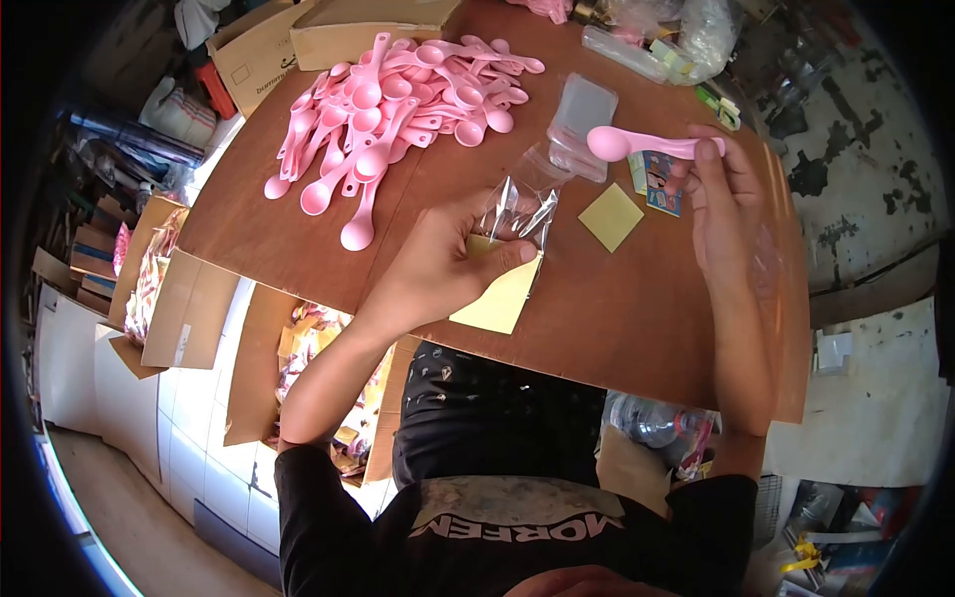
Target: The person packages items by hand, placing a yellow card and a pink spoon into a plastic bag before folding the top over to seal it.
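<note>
A clear plastic bag (537,204) with a yellow card (492,306) at its lower end is pinched in my left hand (443,257), thumb on top. The bag's upper end points away from me. My right hand (724,194) grips a pink measuring spoon (609,145) by its handle, raised over the table, bowl toward the left. Beneath and beside that hand lie small printed blue cards (661,187), partly covered by the fingers. A loose yellow square (611,218) rests between my two hands. Just beyond it is a stack of clear plastic sleeves (583,111).
A large heap of pink spoons (396,107) covers the table's (249,227) far left. Cardboard boxes (261,62) stand behind it. Clear plastic packs (637,52) and a green item (718,105) lie at the back right. Below the front edge is an open carton (257,363) of packets.
</note>
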The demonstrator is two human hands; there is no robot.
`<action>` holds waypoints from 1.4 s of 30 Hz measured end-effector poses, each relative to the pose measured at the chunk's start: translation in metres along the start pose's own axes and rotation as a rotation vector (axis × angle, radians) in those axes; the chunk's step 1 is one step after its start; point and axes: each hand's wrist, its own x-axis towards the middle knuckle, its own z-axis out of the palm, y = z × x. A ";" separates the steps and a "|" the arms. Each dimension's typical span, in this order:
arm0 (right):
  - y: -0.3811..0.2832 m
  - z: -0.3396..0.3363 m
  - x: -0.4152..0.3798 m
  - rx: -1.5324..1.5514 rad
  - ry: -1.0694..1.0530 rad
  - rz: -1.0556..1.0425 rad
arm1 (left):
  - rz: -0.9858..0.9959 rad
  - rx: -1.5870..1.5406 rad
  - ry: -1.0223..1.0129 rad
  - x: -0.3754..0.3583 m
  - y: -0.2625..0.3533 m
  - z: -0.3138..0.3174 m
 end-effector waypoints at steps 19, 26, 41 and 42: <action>-0.026 -0.028 -0.074 -0.168 -0.028 -0.146 | 0.222 0.265 -0.208 0.032 0.012 0.085; -0.023 -0.033 -0.071 -0.231 -0.132 -0.166 | -0.056 0.175 -0.269 0.028 0.019 0.090; -0.055 -0.022 -0.054 -0.655 -0.143 -0.582 | 0.177 0.004 -0.008 0.031 0.034 0.094; -0.056 -0.021 -0.052 -0.732 -0.134 -0.669 | 0.180 0.004 -0.009 0.031 0.037 0.093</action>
